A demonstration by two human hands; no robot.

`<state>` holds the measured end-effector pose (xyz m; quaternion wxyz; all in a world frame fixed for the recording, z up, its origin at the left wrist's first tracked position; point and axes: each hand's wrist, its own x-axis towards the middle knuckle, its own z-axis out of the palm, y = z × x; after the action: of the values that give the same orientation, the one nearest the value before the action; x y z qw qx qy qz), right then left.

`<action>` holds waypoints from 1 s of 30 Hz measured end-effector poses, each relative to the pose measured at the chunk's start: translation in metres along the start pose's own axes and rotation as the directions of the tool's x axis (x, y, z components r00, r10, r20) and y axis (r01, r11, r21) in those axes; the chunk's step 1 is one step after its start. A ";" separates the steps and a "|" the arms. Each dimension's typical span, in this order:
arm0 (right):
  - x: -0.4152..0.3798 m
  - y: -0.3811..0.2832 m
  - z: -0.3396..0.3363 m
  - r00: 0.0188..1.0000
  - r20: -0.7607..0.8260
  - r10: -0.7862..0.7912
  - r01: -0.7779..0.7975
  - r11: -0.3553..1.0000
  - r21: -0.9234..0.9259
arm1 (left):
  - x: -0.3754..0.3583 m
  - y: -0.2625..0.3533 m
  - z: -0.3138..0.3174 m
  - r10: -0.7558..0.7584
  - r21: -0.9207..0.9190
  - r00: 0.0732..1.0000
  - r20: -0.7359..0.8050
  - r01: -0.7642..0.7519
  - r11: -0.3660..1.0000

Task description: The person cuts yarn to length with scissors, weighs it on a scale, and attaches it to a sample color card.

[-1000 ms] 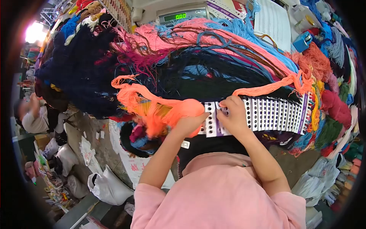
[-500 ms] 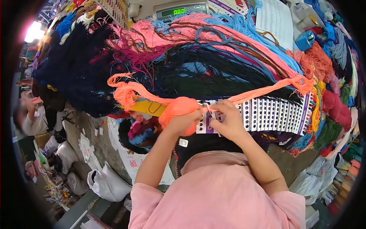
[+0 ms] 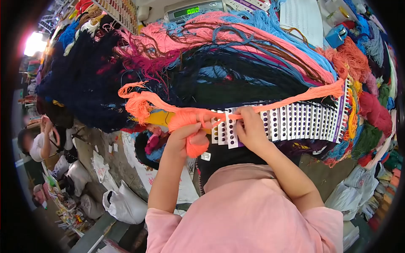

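Observation:
My left hand (image 3: 180, 138) is closed around a bundle of bright orange yarn (image 3: 197, 145), part of which hangs below the fingers. Fingers pinched, my right hand (image 3: 253, 130) is at the top of a white punched card (image 3: 231, 134) with orange strands drawn to it from the bundle. Whether it grips the card, the strands or both is partly hidden. More white cards with rows of holes (image 3: 291, 122) stand side by side to the right. A long orange skein (image 3: 303, 95) stretches behind both hands, its loose end (image 3: 137, 107) lying at the left.
Dark yarn (image 3: 236, 88) heaps behind the hands, with pink yarn (image 3: 168, 38) and blue strands beyond. A digital scale (image 3: 194, 10) reads 0.00 at the back. A blue box (image 3: 336, 36) sits at right. White bags (image 3: 124, 202) lie below left, near another person (image 3: 41, 141).
My left hand has shifted left and lower, and the orange bundle now droops below it. Orange strands stretch between the hands. My right hand stays near the card's top.

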<state>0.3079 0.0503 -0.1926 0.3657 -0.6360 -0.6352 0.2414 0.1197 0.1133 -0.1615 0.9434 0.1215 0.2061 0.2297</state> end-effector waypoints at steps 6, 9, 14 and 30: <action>0.001 0.004 -0.007 0.939 0.133 0.317 -0.335 0.759 0.559 | 0.047 -0.026 0.016 -0.088 0.706 0.903 -0.422 0.387 0.592; 0.006 0.005 -0.015 0.910 0.220 0.351 -0.356 0.393 0.848 | 0.050 -0.026 -0.005 0.031 0.553 0.937 -0.348 0.178 0.814; 0.015 -0.009 -0.013 0.931 0.297 0.214 -0.313 0.885 0.345 | 0.028 -0.008 0.003 -0.135 0.217 0.973 -0.188 0.175 0.960; 0.009 0.012 -0.004 0.936 0.317 0.155 -0.274 0.884 0.378 | -0.074 0.118 -0.019 0.720 0.520 0.344 -0.603 -0.515 0.681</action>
<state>0.3196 0.0591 -0.1983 0.3707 -0.5703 -0.5388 0.4971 0.0065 0.1820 -0.1155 0.5747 0.1916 0.5522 0.5727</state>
